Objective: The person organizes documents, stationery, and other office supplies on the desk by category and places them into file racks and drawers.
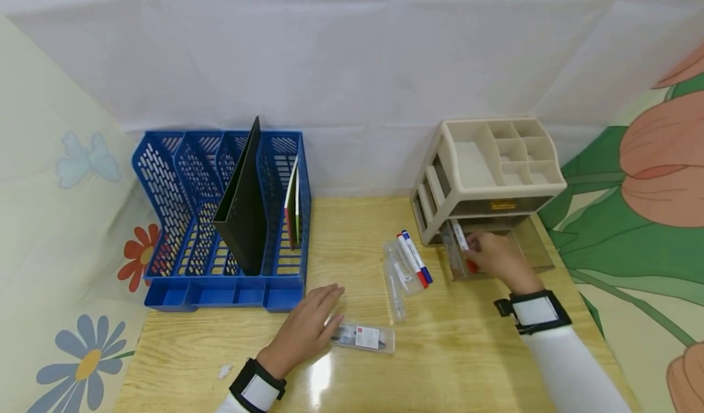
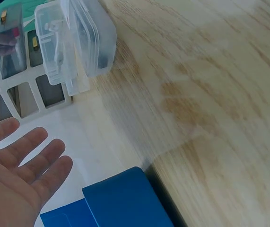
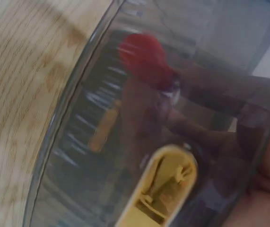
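Observation:
At the pulled-out see-through drawer (image 1: 530, 242), my right hand (image 1: 495, 257) reaches over the front and pinches a white tube with a red end (image 1: 472, 266) lying along its left side. In the right wrist view, the red end (image 3: 144, 56) and my fingers show through the drawer front, beside a yellow handle (image 3: 168, 184). My left hand (image 1: 308, 321) is low over the table with its fingers extended, the thumb right at the left end of a clear case (image 1: 379, 339) with a white label. In the left wrist view its fingers (image 2: 35, 151) are spread and hold nothing.
Left of the cream drawer unit (image 1: 464, 156) lie a red marker (image 1: 411, 257), a blue marker (image 1: 419, 259) and slim clear cases (image 1: 395, 291). A blue file rack (image 1: 222, 291) at the left holds a black folder (image 1: 242, 223) and thin booklets (image 1: 291, 211).

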The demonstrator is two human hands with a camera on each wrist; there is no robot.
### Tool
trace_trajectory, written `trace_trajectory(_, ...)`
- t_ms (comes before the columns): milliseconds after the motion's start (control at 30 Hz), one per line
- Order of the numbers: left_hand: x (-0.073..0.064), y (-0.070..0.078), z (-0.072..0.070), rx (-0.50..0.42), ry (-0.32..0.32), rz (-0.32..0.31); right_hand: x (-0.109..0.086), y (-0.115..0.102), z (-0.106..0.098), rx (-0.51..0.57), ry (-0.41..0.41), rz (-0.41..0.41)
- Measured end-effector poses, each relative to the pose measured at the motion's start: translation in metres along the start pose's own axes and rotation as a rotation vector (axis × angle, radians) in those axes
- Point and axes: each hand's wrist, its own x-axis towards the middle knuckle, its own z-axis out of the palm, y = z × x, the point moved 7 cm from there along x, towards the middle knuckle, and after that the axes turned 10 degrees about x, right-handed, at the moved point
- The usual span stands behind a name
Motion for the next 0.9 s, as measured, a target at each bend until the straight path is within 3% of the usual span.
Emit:
trace_trajectory(300, 0.001, -0.002, 0.004, 0.012, -0.029, -0.024, 0.004, -0.002, 0.01, 0.02, -0.086, 0.035)
trace_trajectory(500, 0.003, -0.002, 0.005, 0.014, -0.02, -0.026, -0.002, -0.01, 0.006, -0.001, -0.032, 0.008)
trace_trajectory(567, 0.004, -0.004, 0.006, 0.011, -0.024, -0.039, -0.008, -0.016, 0.002, -0.021, 0.035, -0.007)
trace_trajectory(667, 0.005, -0.005, 0.005, 0.002, -0.016, -0.051, -0.02, -0.031, -0.005, -0.064, 0.211, -0.07)
trace_trajectory(800, 0.005, -0.008, 0.003, 0.01, 0.02, -0.064, -0.042, -0.067, -0.006, -0.154, 0.503, -0.287)
trace_trajectory(900, 0.007, -0.008, 0.002, 0.013, 0.046, -0.071, -0.058, -0.093, 0.003, -0.205, 0.631, -0.44)
